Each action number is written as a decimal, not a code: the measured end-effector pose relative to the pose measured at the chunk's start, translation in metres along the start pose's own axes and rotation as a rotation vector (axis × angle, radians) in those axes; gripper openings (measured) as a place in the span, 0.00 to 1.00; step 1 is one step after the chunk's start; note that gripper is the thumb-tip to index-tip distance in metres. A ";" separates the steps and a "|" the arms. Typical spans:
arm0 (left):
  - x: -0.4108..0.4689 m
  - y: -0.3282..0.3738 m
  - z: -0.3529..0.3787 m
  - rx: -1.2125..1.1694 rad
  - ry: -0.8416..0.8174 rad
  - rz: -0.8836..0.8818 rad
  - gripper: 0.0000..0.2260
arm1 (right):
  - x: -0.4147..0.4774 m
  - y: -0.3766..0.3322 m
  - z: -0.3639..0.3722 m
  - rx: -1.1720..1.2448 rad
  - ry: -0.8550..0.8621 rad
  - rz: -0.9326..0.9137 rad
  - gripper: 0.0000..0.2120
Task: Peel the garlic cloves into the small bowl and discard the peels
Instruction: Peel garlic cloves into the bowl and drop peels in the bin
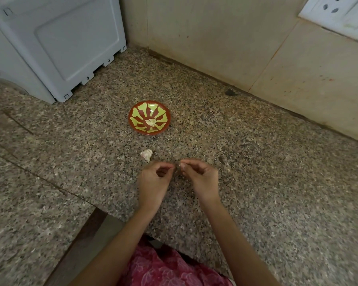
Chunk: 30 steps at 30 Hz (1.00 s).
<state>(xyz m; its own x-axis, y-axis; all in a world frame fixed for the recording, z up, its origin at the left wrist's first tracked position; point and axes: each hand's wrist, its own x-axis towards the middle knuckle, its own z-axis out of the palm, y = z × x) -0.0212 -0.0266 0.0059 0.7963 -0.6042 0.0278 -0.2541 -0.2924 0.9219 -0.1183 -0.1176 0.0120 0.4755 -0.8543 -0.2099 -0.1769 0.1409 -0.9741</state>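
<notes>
A small red bowl with a yellow-green petal pattern (pixel 141 112) sits on the granite counter and holds a few pale peeled cloves (pixel 152 122). Nearer to me, a partial garlic bulb in its papery skin (pixel 146 154) lies on the counter, just beyond my left hand. My left hand (pixel 153 182) and my right hand (pixel 201 178) meet fingertip to fingertip over the counter. Together they pinch a small garlic clove (pixel 177 167), which is mostly hidden by the fingers and blurred.
A white plastic appliance (pixel 56 44) stands at the back left. A tiled wall (pixel 225 48) runs along the back, with a switch and socket plate (pixel 339 13) at top right. The counter edge (pixel 103 215) lies near my body.
</notes>
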 end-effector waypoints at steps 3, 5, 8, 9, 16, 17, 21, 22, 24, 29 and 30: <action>0.000 0.000 0.000 0.012 -0.050 0.020 0.06 | -0.001 -0.003 0.001 0.045 0.039 0.026 0.08; 0.000 0.001 0.000 0.058 -0.065 0.079 0.07 | 0.000 -0.004 0.001 0.049 0.042 0.035 0.08; 0.000 0.005 0.000 0.115 -0.042 0.137 0.07 | -0.001 -0.005 0.002 0.021 0.032 0.031 0.09; 0.000 0.005 -0.001 0.127 -0.039 0.145 0.07 | -0.001 -0.005 0.002 0.007 0.032 0.027 0.09; 0.000 0.006 -0.002 0.176 -0.063 0.198 0.08 | -0.003 -0.009 0.003 -0.113 0.059 -0.061 0.10; 0.000 0.007 -0.002 0.172 -0.064 0.194 0.08 | -0.004 -0.009 0.003 -0.127 0.064 -0.072 0.10; 0.000 0.010 -0.001 0.142 -0.073 0.140 0.07 | -0.007 -0.008 0.005 -0.193 0.082 -0.138 0.11; 0.000 0.011 -0.001 0.128 -0.076 0.123 0.07 | -0.008 -0.007 0.005 -0.212 0.082 -0.162 0.11; 0.000 0.012 -0.001 0.107 -0.085 0.093 0.07 | -0.009 -0.006 0.006 -0.227 0.084 -0.194 0.11; 0.002 0.012 0.000 0.115 -0.093 0.051 0.07 | -0.006 -0.005 0.005 -0.153 0.099 -0.115 0.12; 0.002 0.013 0.000 0.111 -0.091 0.043 0.06 | -0.005 -0.004 0.005 -0.138 0.099 -0.098 0.13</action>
<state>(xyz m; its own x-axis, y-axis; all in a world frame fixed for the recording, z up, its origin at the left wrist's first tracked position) -0.0230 -0.0316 0.0177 0.7315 -0.6813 0.0262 -0.3497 -0.3419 0.8723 -0.1156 -0.1109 0.0170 0.4104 -0.9066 -0.0984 -0.2540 -0.0099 -0.9672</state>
